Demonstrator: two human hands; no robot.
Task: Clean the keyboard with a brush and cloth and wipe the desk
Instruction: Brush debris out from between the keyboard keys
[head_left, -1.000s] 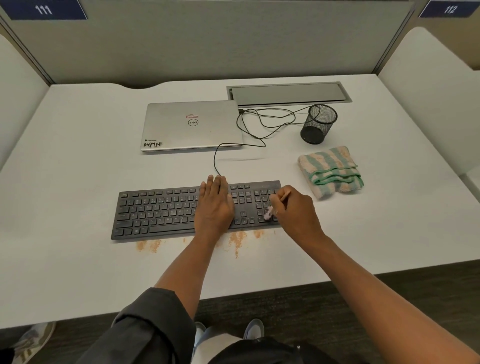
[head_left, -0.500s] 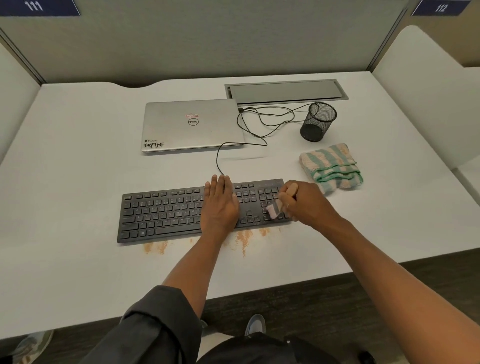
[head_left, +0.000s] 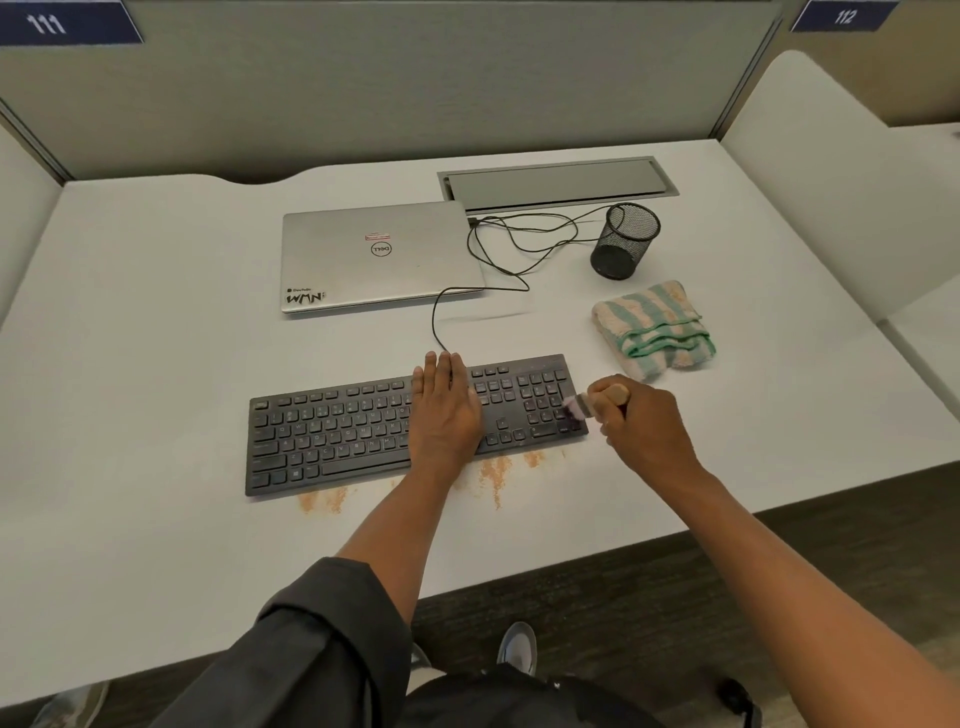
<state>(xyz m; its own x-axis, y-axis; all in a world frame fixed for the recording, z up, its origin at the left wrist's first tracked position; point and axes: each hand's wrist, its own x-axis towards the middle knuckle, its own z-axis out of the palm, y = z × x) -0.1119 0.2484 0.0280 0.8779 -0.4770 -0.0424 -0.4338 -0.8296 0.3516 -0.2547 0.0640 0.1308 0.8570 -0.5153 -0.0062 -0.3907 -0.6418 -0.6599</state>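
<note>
While right hand grips brush, flat left hand on keyboard before Dell laptop.

Hidden and blurred

Your left hand covers the keys under its fingers; the brush bristles blur beyond your right fingers, which hide most of its handle.

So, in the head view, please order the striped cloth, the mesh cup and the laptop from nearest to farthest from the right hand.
From the right hand, which grips the brush:
1. Striped cloth, just beyond the hand, on the desk's right side.
2. Mesh cup, farther back, behind the cloth.
3. Laptop, closed, far across to the left and back.
</note>
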